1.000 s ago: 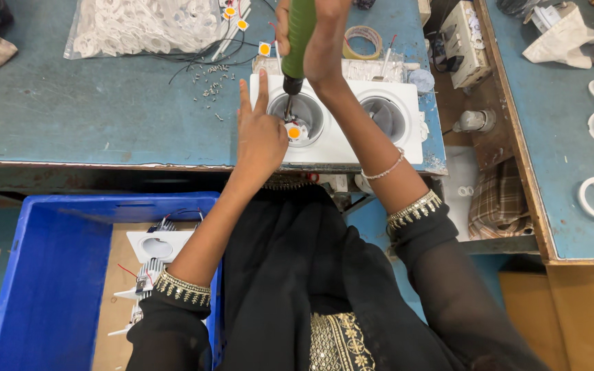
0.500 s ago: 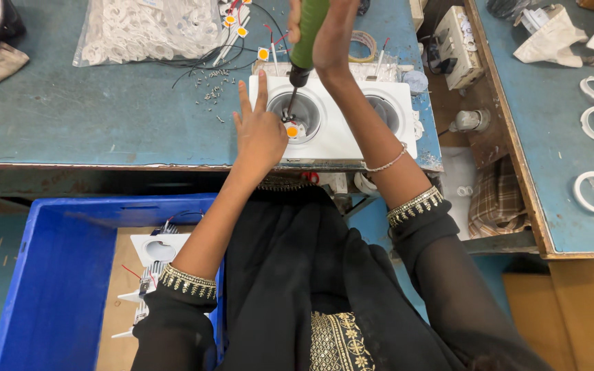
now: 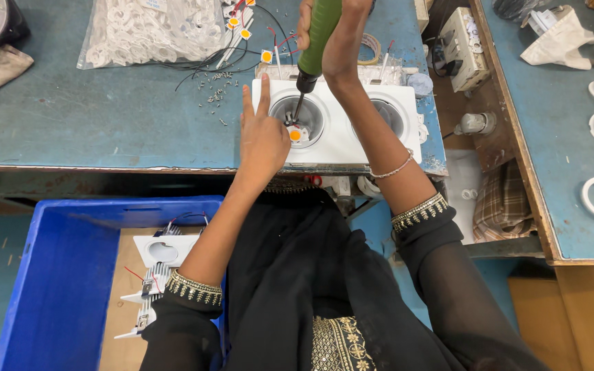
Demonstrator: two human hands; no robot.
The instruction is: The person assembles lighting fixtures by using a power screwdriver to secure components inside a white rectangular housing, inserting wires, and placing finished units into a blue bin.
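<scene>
right hand [image 3: 338,34] drives green screwdriver [image 3: 317,38] into white fixture [image 3: 342,134], left hand [image 3: 262,137] steadying.

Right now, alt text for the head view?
Seen from above, the right hand holds a green electric screwdriver upright into the left opening of a white twin downlight housing, which the left hand steadies on a blue workbench.

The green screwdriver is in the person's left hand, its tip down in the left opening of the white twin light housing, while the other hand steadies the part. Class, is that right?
Not quite. In the head view the green screwdriver is gripped by the right hand; the left hand steadies the white twin light housing.
</scene>
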